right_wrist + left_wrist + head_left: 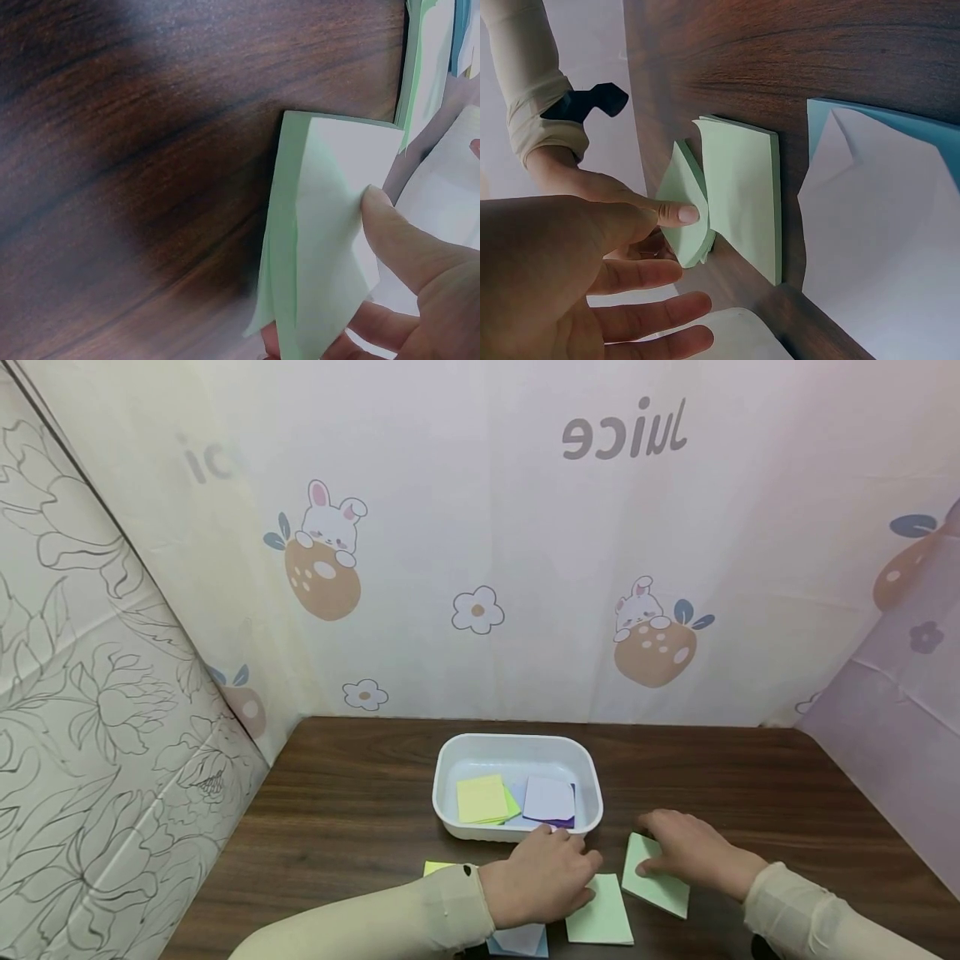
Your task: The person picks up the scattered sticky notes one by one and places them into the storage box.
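Observation:
My right hand (693, 852) pinches a pale green sticky-note pad (658, 892) between thumb and fingers, and its loose sheets flare at one edge in the right wrist view. Beside it, a second pale green pad (603, 917) lies on the table. My left hand (543, 877) hovers over that second pad's left side, its fingers extended and holding nothing in the left wrist view. Below the left hand is a blue pad with a pale, creased sheet (885, 210) on top. A yellow pad (435, 867) peeks out from behind the left sleeve, mostly hidden.
A white plastic tray (442, 802) stands just beyond the hands on the dark wooden table (352, 802). Inside it, a yellow pad (482, 799) overlaps a lime green one, and a pale lavender pad (549, 797) sits on a purple one. Printed curtains (480, 527) surround the table.

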A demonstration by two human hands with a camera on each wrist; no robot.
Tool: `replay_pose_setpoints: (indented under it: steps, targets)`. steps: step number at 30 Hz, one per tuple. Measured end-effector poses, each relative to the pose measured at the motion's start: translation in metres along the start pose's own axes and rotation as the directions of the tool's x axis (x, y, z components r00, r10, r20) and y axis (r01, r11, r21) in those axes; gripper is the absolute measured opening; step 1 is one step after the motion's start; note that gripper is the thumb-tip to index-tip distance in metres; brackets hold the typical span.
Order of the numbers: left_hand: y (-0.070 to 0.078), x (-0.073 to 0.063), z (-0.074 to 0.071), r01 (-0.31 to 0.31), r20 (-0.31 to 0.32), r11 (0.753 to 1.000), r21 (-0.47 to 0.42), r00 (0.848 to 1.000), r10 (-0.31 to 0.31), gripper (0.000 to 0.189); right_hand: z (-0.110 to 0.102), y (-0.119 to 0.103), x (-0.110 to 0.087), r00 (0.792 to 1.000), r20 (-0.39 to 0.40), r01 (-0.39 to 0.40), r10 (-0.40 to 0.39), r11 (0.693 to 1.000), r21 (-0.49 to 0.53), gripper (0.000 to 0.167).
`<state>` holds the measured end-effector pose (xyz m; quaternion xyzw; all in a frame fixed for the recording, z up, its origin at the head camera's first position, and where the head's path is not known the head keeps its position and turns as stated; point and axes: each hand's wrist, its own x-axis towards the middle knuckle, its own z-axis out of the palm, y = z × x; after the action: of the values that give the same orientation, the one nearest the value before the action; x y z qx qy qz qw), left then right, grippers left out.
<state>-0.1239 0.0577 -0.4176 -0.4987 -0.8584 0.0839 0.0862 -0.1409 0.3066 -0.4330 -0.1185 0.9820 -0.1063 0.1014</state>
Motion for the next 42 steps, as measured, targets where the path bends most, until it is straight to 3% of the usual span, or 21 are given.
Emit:
replay_pose_setpoints:
  steps: [6,14,22,31,42]
  targets:
    - [0.000,0.000,0.002,-0.008,0.013,1.000,-0.006,1.000,0.008,0.022,0.000,0.000,0.000,1.000,0.010,-0.018,0.018,0.999,0.037,0.048]
    - [0.000,0.001,0.002,-0.014,0.001,1.000,-0.006,1.000,0.014,0.021,-0.002,0.000,-0.001,1.000,0.017,-0.012,0.011,0.998,0.057,0.045]
    - [0.001,0.002,0.001,-0.016,0.030,1.000,-0.025,0.999,0.016,0.022,-0.007,0.000,-0.001,0.999,0.050,-0.003,-0.002,0.995,0.096,0.027]
    - [0.001,0.002,-0.001,-0.011,-0.032,1.000,0.013,0.999,0.012,0.021,-0.014,0.001,0.000,0.997,0.034,0.065,-0.069,0.991,0.114,0.017]
    - [-0.001,0.005,-0.004,-0.026,-0.029,0.999,-0.021,0.999,0.025,0.020,-0.024,-0.003,0.003,0.995,0.007,0.097,-0.099,0.986,0.139,0.016]
